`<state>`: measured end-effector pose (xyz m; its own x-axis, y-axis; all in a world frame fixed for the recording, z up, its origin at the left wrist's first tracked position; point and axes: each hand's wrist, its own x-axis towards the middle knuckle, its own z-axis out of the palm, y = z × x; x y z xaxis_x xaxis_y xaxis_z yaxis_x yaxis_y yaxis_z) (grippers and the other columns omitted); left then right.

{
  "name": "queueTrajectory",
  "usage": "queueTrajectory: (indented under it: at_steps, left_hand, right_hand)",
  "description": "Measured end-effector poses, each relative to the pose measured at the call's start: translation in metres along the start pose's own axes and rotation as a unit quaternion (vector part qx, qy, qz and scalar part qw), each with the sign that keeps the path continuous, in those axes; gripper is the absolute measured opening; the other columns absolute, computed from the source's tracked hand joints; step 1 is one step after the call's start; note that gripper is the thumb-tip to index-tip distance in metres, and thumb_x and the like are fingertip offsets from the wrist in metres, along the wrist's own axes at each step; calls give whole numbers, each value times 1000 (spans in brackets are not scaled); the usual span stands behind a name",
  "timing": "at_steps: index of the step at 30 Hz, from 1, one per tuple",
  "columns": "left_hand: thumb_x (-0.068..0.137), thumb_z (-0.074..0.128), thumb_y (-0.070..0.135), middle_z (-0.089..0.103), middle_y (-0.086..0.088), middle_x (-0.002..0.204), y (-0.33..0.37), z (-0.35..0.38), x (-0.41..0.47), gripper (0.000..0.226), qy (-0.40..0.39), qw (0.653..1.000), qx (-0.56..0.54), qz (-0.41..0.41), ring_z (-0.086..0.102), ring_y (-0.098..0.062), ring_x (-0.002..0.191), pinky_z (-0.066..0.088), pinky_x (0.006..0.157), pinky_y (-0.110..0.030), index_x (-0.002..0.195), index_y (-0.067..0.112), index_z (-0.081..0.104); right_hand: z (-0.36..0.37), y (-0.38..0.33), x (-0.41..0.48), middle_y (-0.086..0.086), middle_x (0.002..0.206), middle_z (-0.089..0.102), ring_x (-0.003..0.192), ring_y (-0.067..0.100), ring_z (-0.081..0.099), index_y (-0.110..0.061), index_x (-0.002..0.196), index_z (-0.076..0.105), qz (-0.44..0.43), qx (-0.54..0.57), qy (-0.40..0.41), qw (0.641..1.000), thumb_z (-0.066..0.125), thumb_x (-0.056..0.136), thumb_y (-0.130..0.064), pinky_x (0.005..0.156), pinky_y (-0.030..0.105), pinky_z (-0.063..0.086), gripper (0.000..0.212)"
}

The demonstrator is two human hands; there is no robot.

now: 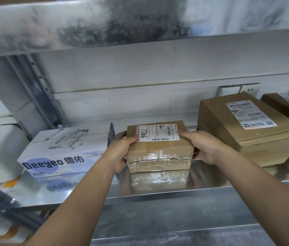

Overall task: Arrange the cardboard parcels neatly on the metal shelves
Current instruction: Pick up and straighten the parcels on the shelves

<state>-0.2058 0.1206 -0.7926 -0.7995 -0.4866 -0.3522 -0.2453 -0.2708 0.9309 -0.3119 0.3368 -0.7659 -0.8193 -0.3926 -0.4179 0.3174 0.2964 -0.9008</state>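
Metal shelf [211,181] with a second one overhead [140,23], both shiny enough to mirror the load. Far left: white Deeyeo carton [65,151] lying flat, long printed side toward the near edge. Right: large brown parcel [246,132] sitting skewed, one corner pointing near, label up. Another brown parcel [285,105] just beside it at far right, partly cut off. In the gap between carton and large parcel: small taped parcel [159,153], bottom edge meeting its own reflection, so probably down on the shelf, not certain. Clamped from both ends: left hand [122,148] curled round the left end, thumb on the top face; right hand [200,148] curled round the right end, thumb on top too, other fingers mostly hidden. Two-sided grip probably for squaring it up against the carton, not for carrying. Shipping label [157,133] face up, "7786" handwritten, presumably kept readable. Next, likely: push back, line up front faces, then straighten the large parcel.
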Motion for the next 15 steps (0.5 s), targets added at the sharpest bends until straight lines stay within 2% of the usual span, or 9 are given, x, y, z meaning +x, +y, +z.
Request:
queueTrajectory:
  at_steps: [3, 7, 10, 15]
  left_hand:
    - [95, 69, 19, 78, -1, 107, 0, 1, -1, 37, 2, 1000, -6, -2, 76, -20, 88, 59, 68, -35, 131, 21, 58]
    - [97, 66, 19, 79, -5, 102, -1, 1, 1, 29, 1, 1000, 5, -24, 76, -20, 84, 58, 69, -33, 125, 12, 67]
    - [97, 67, 20, 79, -6, 97, 0, 1, 1, 24, -3, 999, 5, -48, 76, -19, 78, 58, 67, -31, 117, 8, 71]
    - [96, 67, 17, 79, -8, 97, -3, 0, 7, 25, 9, 999, 29, -44, 76, -22, 79, 57, 68, -32, 118, 5, 69]
  right_hand:
    - [3, -1, 2, 17, 108, 77, 90, 30, 71, -8, 110, 71, 12, -22, -3, 1000, 76, 91, -37, 95, 48, 56, 35]
    - [6, -1, 8, 9, 88, 76, 79, 27, 70, -10, 109, 71, 10, -46, 4, 999, 77, 90, -39, 91, 46, 57, 36]
    - [7, -2, 9, 7, 89, 76, 78, 25, 70, -10, 108, 70, 1, -62, 4, 998, 74, 93, -35, 86, 43, 56, 30]
    - [9, -1, 13, 3, 88, 74, 74, 18, 69, -10, 110, 68, -17, -69, 14, 997, 68, 98, -27, 63, 30, 52, 20]
